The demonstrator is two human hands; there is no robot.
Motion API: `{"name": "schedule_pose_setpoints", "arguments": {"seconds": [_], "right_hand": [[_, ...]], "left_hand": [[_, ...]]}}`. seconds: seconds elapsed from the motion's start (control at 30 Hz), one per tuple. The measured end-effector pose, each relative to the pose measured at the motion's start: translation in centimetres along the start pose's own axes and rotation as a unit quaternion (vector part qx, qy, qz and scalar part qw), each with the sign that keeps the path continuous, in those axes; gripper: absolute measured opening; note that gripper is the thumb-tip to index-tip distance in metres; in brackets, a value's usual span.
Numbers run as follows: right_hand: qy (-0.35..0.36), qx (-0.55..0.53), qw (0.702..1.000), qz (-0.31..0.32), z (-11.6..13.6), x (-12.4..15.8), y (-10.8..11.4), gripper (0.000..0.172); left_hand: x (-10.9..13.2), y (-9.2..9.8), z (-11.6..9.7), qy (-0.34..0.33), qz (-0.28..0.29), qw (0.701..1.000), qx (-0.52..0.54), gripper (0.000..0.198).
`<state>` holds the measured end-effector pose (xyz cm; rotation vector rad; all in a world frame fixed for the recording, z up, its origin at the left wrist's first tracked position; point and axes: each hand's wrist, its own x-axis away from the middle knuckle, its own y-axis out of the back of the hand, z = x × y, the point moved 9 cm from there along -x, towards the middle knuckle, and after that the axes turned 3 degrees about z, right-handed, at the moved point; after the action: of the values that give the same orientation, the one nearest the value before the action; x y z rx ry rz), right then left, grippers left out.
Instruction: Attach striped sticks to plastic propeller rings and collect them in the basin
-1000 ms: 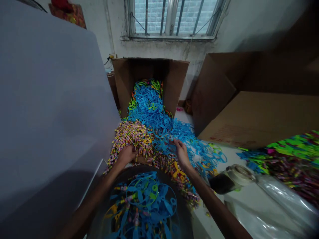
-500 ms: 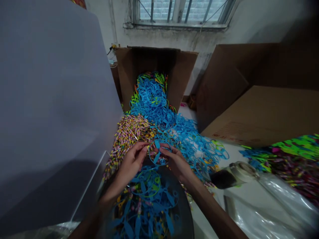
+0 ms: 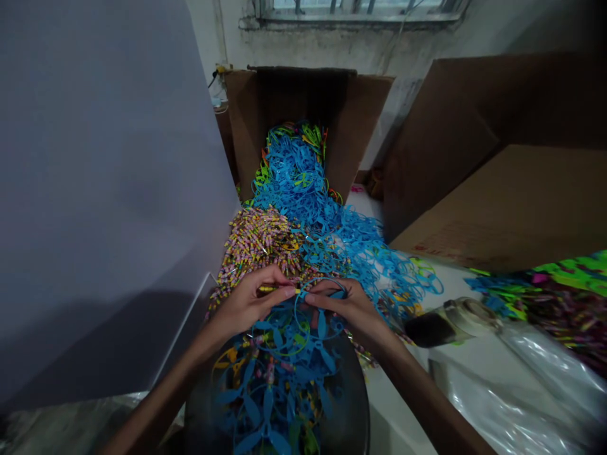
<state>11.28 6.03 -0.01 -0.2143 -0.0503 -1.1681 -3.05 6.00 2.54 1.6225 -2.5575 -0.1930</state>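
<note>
Pinched in my left hand [image 3: 258, 297] is a small yellow stick [image 3: 268, 289], its tip pointing right. My right hand [image 3: 348, 306] grips a blue ringed propeller [image 3: 322, 323] near its hub. Stick and hub meet between my fingertips; whether they are joined I cannot tell. Below both hands is a dark round tub [image 3: 358, 404] holding blue propellers, some with pink and yellow sticks on them. Just beyond my left hand lies a heap of pink and yellow sticks [image 3: 256, 237]. Loose blue propellers [image 3: 365, 246] spread beyond my right hand.
An open cardboard box [image 3: 365, 120] at the back spills blue and green propellers. Another large carton [image 3: 512, 202] stands right. Nearer are a dark-ended roll [image 3: 448, 323], clear plastic bags [image 3: 512, 404] and a pile of dark sticks [image 3: 564, 316]. A pale panel [image 3: 104, 189] rises on the left.
My hands have drawn together, bringing the stick's tip to the propeller's hub. The propeller has tilted and shifted slightly right. The view has dipped lower.
</note>
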Motion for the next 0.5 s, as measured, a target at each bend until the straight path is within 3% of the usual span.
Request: {"name": "schedule_pose_setpoints", "arguments": {"seconds": [0.17,0.33,0.5], "right_hand": [[0.021,0.022,0.999,0.037,0.7,0.8,-1.0,0.020],[0.030,0.043,0.998,0.039,1.6,1.6,-1.5,0.020],[0.019,0.019,0.997,0.071,1.5,2.0,-2.4,0.020]], "left_hand": [[0.6,-0.1,-0.9,-0.020,0.057,0.995,-0.074,0.021],[1.4,0.0,-2.0,-0.064,0.060,0.986,-0.144,0.019],[2.2,-0.3,-2.1,-0.046,0.094,0.982,-0.158,0.019]]}}
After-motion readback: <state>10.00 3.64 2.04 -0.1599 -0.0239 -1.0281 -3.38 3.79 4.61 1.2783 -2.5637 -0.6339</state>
